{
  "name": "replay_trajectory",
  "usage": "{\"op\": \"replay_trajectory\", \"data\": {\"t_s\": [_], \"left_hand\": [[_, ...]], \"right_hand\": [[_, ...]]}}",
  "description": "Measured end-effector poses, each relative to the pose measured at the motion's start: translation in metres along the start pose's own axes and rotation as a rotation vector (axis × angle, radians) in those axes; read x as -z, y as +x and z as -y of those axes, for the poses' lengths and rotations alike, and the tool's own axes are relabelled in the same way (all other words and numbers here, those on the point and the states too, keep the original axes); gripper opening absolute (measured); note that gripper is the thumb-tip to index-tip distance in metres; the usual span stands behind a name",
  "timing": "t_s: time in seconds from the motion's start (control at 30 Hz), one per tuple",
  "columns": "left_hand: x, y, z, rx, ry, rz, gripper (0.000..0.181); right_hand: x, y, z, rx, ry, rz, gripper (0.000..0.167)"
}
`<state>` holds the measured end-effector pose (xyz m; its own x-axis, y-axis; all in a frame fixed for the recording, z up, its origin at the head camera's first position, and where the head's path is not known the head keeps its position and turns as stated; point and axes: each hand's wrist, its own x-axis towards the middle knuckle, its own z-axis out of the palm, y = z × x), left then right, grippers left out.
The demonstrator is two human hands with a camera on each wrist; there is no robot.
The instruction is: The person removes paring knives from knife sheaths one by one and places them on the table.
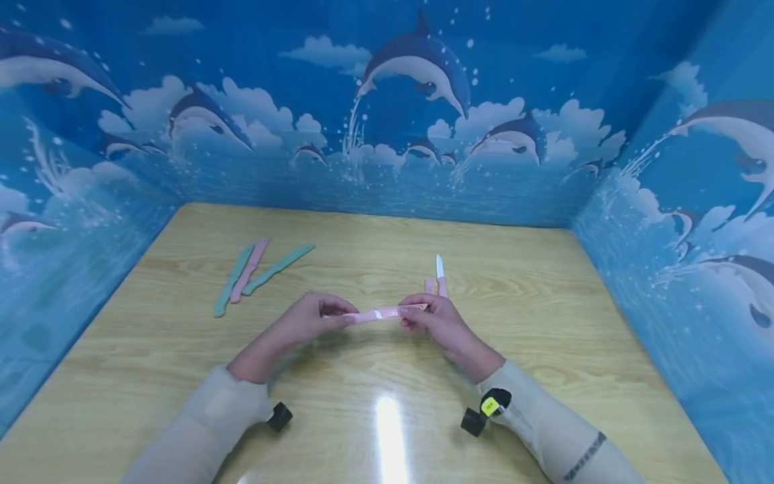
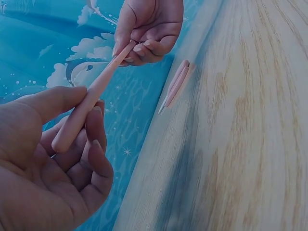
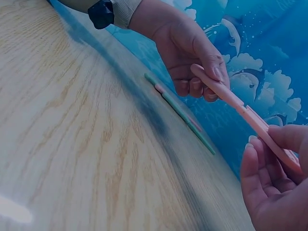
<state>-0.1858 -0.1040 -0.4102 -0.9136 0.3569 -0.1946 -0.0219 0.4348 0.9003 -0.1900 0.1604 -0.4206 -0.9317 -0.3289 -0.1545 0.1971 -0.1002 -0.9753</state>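
Between the two hands, held above a wood-grain surface (image 1: 338, 410), a slender pink item (image 1: 365, 316) extends roughly crosswise. The left hand (image 1: 311, 319) pinches its rounded end between thumb and fingers; the right hand (image 1: 432, 319) grips the opposite end in the same way, fingers curled beneath. A joint shows in the span between the hands, marked by a pale glint in the head view; in the right wrist view, the part on the right hand's side bears a lengthwise slot. Just beyond the right hand, a pink-handled knife (image 1: 443, 288) lies with its whitish blade (image 1: 439, 266) pointing away from the person, and beside its handle is a short pink piece (image 1: 430, 286), partly hidden by the hand. Beyond the left hand and mostly to its left, three slim pieces lie close together: a green piece (image 1: 234, 281) outermost, a pink piece (image 1: 250, 270) in the middle, and a second green piece (image 1: 278, 270) slanting away toward the right. Below the hands, light sleeves (image 1: 226, 417) cover the forearms, with a small black device at each wrist. Behind everything rises a blue dolphin-print backdrop (image 1: 338, 168).
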Motion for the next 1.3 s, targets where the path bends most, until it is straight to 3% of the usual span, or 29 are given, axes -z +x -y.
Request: {"op": "replay_trajectory", "data": {"t_s": [0.4, 0.63, 0.9, 1.17, 1.3], "left_hand": [[-0.003, 0.0, -0.002, -0.007, -0.029, 0.08, 0.022], [-0.008, 0.001, 0.0, 0.026, -0.039, 0.091, 0.023], [-0.028, 0.0, 0.002, 0.055, -0.088, 0.154, 0.029], [-0.043, -0.001, 0.003, 0.004, -0.137, 0.195, 0.025], [-0.047, -0.001, 0.001, -0.01, -0.163, 0.187, 0.023]], "right_hand": [[-0.002, 0.006, 0.003, -0.024, 0.01, -0.06, 0.023], [-0.009, 0.012, 0.008, -0.024, 0.01, -0.089, 0.008], [-0.015, 0.017, 0.011, -0.007, -0.066, -0.12, 0.019], [-0.022, 0.024, 0.01, 0.016, -0.162, -0.111, 0.024], [-0.024, 0.027, 0.012, 0.018, -0.197, -0.111, 0.025]]}}
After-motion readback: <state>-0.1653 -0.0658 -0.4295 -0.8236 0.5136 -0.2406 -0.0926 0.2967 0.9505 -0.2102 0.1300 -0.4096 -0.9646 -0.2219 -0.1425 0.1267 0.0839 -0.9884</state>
